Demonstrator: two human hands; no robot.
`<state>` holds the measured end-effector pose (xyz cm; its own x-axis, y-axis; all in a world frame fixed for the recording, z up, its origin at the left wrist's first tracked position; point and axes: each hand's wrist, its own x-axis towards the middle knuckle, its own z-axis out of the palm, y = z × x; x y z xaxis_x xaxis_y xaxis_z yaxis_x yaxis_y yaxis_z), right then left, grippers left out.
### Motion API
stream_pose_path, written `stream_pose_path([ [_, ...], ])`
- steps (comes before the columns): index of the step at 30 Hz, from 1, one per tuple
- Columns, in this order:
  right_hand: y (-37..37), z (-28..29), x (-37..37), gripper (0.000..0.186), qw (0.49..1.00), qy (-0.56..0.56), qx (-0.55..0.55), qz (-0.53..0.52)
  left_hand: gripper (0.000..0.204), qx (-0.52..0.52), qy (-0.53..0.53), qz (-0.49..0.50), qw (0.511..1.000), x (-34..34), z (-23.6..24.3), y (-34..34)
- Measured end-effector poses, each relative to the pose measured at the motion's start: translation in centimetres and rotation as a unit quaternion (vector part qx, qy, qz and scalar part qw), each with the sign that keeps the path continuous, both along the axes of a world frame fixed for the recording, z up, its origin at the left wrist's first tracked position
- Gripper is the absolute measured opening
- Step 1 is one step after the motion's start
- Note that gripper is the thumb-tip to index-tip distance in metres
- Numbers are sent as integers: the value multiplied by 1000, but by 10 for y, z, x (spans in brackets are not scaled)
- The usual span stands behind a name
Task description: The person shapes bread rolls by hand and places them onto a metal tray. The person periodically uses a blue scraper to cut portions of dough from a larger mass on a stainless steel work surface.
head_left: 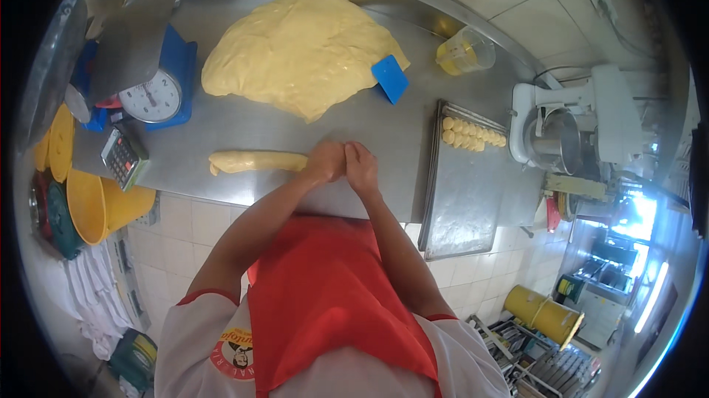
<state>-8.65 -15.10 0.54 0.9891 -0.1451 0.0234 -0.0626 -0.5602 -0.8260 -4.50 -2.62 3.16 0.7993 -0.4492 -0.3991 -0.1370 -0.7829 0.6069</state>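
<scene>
A long roll of pale yellow dough lies on the steel table near its front edge. My left hand is closed round the roll's right end. Against it, thumb side to thumb side, my right hand is closed with its fingers curled in; whatever it may hold is hidden. Farther back spreads a large mound of the same dough. A blue dough scraper rests against the mound's right edge. Small dough balls sit in rows at the far end of a dark baking tray to the right.
A blue dial scale and a calculator stand at the left. At the back right is a clear jug with yellow contents. A white stand mixer stands beyond the tray. A yellow bucket sits below the table's left end.
</scene>
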Motion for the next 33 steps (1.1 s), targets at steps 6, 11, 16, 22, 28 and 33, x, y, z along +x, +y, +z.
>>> stream_pose_path([
  [6,2,1,19,26,973,161,-162,-27,20,34,-8,-4,999,-6,-30,-6],
  [11,-49,16,-19,24,887,244,261,292,21,35,-24,-53,998,35,-45,4],
  [16,-154,0,-74,27,811,124,563,-98,36,-92,99,77,988,59,-6,-70],
  [22,-360,-19,-17,26,909,39,80,-407,51,-17,27,-62,998,-31,-7,-193],
  [28,-407,-37,49,37,913,67,-46,-399,61,19,40,-122,992,-51,-72,-198],
  [33,-374,-33,30,38,885,-82,-195,-414,76,-84,37,-68,993,-39,-58,-180],
])
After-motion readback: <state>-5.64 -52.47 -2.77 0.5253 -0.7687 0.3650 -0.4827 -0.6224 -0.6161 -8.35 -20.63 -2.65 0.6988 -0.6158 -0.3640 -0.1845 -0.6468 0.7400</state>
